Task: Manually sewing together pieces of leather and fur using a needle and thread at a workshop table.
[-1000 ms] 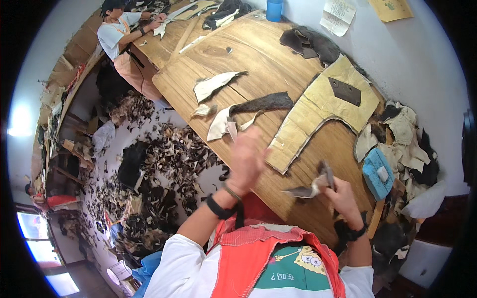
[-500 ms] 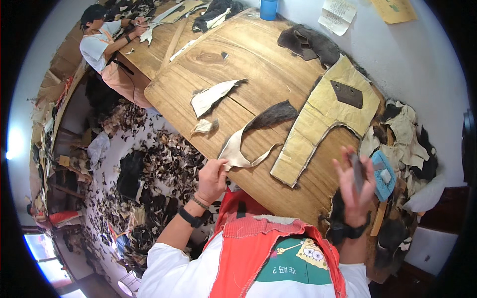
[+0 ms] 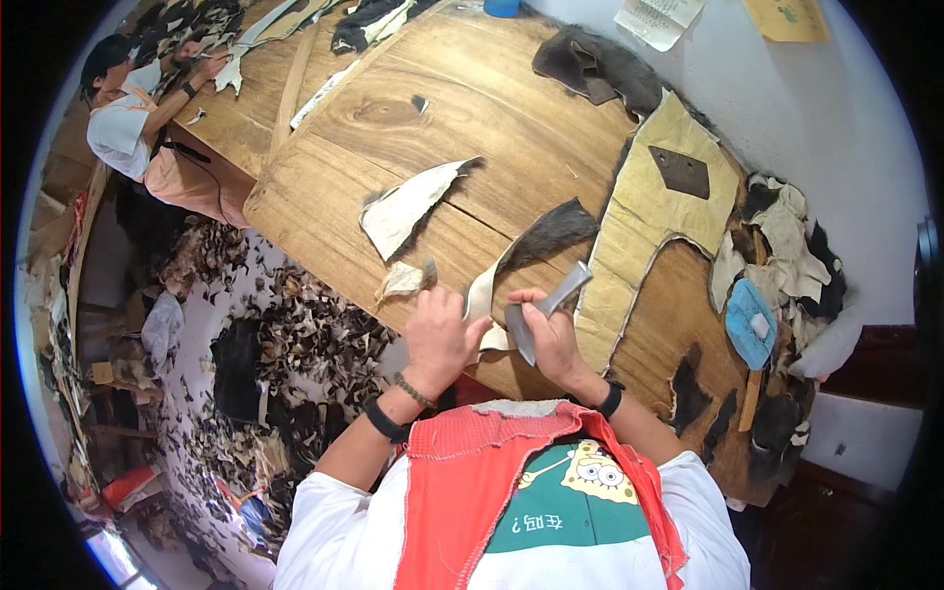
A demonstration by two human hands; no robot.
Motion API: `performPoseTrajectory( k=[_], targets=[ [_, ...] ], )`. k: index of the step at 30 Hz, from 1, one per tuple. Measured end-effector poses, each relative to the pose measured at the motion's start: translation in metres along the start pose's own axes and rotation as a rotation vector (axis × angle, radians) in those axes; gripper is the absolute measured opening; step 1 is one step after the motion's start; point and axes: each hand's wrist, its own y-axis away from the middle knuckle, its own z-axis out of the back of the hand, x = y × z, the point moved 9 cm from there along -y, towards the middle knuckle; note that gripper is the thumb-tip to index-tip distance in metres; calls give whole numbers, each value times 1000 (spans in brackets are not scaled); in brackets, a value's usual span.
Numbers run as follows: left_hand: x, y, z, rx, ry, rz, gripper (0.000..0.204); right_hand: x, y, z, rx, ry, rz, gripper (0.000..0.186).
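Observation:
My left hand (image 3: 442, 334) has bent fingers on the pale end of a curved fur-and-hide strip (image 3: 539, 236) at the table's near edge, its thumb against the strip. Beside it, my right hand (image 3: 551, 344) is closed around a grey metal blade (image 3: 570, 287) over the same strip. A yellow hide panel (image 3: 639, 221) with a dark plate (image 3: 679, 171) on it lies to the right. A white fur-backed piece (image 3: 408, 209) and a small scrap (image 3: 405, 278) lie beyond my left hand.
A co-worker (image 3: 128, 128) handles pale hide at the far left of the wooden table (image 3: 354, 256). Dark fur (image 3: 600, 69) and a blue cup (image 3: 500, 8) are at the back. Scraps (image 3: 792, 251) and a blue pad (image 3: 749, 324) lie right; offcuts (image 3: 236, 374) cover the floor.
My right hand has swung leftward with the blade to beside my left hand, which rose slightly along the strip. The strip shifted; the view moved, putting the co-worker farther left.

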Motion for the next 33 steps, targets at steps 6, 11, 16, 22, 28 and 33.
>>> performPoseTrajectory(
  k=[6,11,16,22,28,33],
  targets=[
    [4,-3,2,-79,224,-92,25,7,19,-12,-88,348,311,27],
    [-32,3,20,-101,502,-454,20,20,19,-25,-151,657,520,15],
    [-35,-6,31,-79,752,-495,14,21,15,-29,-232,619,586,22],
    [-28,-4,27,19,790,-465,16,7,9,-39,-249,690,626,23],
    [13,-53,14,-3,743,-96,20,26,-19,-6,-532,431,521,22],
    [44,-89,20,-54,409,-137,29,39,-20,33,-656,151,352,29]
  ],
)
